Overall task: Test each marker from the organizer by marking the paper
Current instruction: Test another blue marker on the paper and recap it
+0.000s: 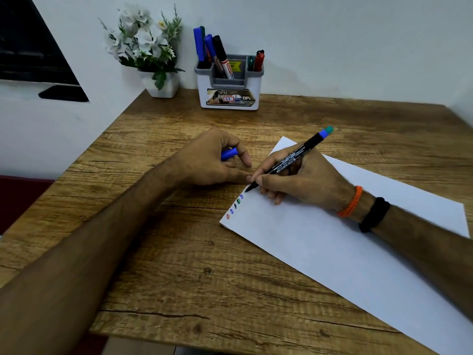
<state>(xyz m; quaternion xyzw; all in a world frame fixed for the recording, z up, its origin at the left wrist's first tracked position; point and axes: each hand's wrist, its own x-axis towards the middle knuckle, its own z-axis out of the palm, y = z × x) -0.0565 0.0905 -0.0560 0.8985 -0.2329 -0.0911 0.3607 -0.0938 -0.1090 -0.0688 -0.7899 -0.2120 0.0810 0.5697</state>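
My right hand (294, 180) grips a black marker (294, 156) with a blue and teal end, its tip touching the left edge of the white paper (345, 247). Several small coloured scribbles (235, 206) run in a row along that edge just below the tip. My left hand (212, 160) rests on the table beside the paper's edge with its fingers curled round a blue cap (228, 153). The white and grey organizer (230, 83) stands at the back by the wall, with blue, black, green and red markers upright in it.
A white pot of artificial white flowers (151, 52) stands left of the organizer. The wooden table (179, 252) ends at the wall behind and on the left, and its front edge is close to me. A dark window frame (30, 55) is at upper left.
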